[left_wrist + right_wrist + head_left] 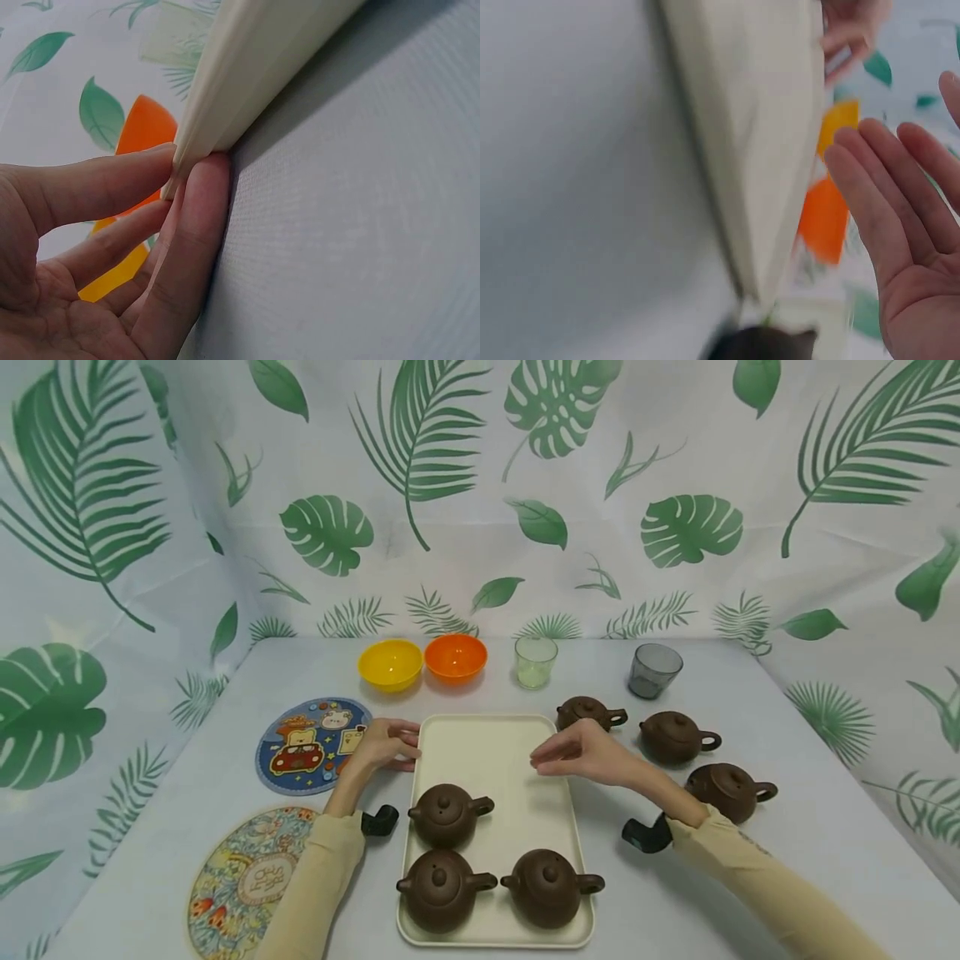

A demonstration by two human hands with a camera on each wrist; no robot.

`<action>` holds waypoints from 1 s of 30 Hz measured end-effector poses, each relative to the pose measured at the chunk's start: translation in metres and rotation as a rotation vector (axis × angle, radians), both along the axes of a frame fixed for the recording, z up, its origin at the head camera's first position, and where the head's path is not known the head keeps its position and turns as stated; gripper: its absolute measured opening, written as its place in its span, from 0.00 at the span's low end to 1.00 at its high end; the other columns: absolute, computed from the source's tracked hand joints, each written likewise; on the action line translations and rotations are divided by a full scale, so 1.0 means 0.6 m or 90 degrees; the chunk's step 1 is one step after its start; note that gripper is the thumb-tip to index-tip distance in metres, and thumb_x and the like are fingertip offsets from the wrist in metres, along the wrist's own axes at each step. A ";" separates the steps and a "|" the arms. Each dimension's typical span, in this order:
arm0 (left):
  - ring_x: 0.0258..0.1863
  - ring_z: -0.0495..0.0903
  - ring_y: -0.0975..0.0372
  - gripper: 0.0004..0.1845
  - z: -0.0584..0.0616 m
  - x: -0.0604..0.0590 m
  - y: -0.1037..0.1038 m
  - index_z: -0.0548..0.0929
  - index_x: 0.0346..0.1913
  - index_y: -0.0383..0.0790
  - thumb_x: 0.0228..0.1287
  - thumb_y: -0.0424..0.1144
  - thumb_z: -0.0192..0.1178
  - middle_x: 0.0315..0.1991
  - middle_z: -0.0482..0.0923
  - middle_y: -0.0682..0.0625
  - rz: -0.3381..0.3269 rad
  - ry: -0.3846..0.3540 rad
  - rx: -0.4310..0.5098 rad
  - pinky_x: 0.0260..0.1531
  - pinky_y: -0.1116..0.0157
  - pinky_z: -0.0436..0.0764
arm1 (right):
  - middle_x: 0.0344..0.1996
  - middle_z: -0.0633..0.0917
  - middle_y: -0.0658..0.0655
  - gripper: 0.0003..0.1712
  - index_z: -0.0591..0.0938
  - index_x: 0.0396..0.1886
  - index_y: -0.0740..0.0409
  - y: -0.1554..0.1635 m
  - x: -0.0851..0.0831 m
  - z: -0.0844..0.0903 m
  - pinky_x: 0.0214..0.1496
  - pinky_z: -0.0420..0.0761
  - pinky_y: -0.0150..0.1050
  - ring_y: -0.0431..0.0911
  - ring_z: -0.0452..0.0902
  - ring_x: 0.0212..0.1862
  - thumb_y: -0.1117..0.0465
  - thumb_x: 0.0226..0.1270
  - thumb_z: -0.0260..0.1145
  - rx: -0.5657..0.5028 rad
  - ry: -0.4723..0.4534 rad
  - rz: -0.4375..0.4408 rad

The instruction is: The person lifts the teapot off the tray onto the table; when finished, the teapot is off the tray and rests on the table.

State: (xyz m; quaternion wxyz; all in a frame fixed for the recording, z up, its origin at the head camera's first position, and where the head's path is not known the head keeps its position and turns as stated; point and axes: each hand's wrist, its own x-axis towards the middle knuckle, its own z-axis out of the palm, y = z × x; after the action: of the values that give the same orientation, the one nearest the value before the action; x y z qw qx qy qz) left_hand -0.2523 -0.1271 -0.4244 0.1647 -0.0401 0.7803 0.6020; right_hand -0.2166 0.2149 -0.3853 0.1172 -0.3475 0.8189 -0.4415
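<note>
A cream tray [498, 756] lies mid-table with three brown teapots on its near half: one [447, 814] at the left, two in front [442, 889] [550, 887]. My left hand [401, 747] is at the tray's left edge; in the left wrist view this hand [184, 161] pinches the tray's rim [247, 67] between thumb and finger. My right hand [551, 760] hovers over the tray's right side, holding nothing, and the right wrist view shows its fingers [877, 195] straight. Three more teapots [588, 712] [675, 737] [727, 791] stand on the table right of the tray.
At the back stand a yellow bowl [390, 664], an orange bowl [455, 657], a pale green cup [536, 661] and a grey cup [654, 669]. Two round printed mats [311, 745] [247, 881] lie left of the tray. Leaf-print cloth walls in the table.
</note>
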 end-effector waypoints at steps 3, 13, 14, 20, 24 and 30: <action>0.24 0.79 0.61 0.25 -0.003 0.002 0.002 0.77 0.57 0.26 0.51 0.19 0.63 0.33 0.79 0.43 0.002 0.000 0.003 0.27 0.63 0.87 | 0.39 0.88 0.58 0.15 0.86 0.43 0.67 -0.035 -0.003 -0.005 0.44 0.86 0.34 0.42 0.85 0.42 0.60 0.60 0.70 0.013 0.015 0.017; 0.24 0.79 0.61 0.26 0.006 0.007 0.001 0.76 0.57 0.24 0.52 0.19 0.63 0.35 0.79 0.40 -0.002 -0.005 -0.003 0.28 0.62 0.87 | 0.36 0.88 0.56 0.14 0.87 0.41 0.66 -0.107 -0.013 -0.003 0.43 0.85 0.31 0.40 0.85 0.39 0.62 0.58 0.72 0.045 -0.005 0.051; 0.24 0.79 0.61 0.26 0.007 0.007 0.000 0.75 0.57 0.24 0.52 0.19 0.63 0.35 0.79 0.40 -0.004 -0.005 -0.003 0.28 0.62 0.87 | 0.36 0.88 0.56 0.13 0.87 0.40 0.66 -0.113 -0.013 -0.004 0.42 0.85 0.31 0.40 0.85 0.38 0.62 0.57 0.72 0.049 -0.008 0.055; 0.24 0.79 0.62 0.26 0.000 0.003 0.000 0.76 0.57 0.25 0.51 0.19 0.64 0.35 0.80 0.40 -0.004 -0.002 -0.007 0.27 0.63 0.87 | 0.33 0.88 0.54 0.11 0.87 0.38 0.66 -0.137 -0.008 -0.016 0.41 0.85 0.31 0.38 0.84 0.36 0.64 0.56 0.72 0.058 -0.025 0.085; 0.24 0.79 0.62 0.26 0.000 0.003 0.001 0.76 0.57 0.26 0.51 0.20 0.64 0.34 0.79 0.42 0.000 -0.004 -0.009 0.27 0.63 0.87 | 0.32 0.89 0.53 0.11 0.88 0.37 0.66 -0.145 -0.004 -0.021 0.40 0.85 0.30 0.36 0.84 0.35 0.63 0.57 0.72 0.060 -0.023 0.098; 0.25 0.79 0.61 0.26 0.002 0.001 0.002 0.76 0.57 0.26 0.52 0.20 0.64 0.34 0.79 0.43 -0.001 -0.006 -0.007 0.27 0.63 0.87 | 0.30 0.89 0.53 0.09 0.89 0.34 0.63 -0.147 0.003 -0.018 0.37 0.86 0.31 0.36 0.84 0.33 0.61 0.56 0.73 0.054 -0.038 0.109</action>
State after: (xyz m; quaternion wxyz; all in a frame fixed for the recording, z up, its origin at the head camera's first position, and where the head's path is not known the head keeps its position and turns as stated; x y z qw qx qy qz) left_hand -0.2518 -0.1261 -0.4233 0.1688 -0.0436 0.7826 0.5976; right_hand -0.2151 0.1267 -0.3959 0.1936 -0.3975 0.8003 -0.4049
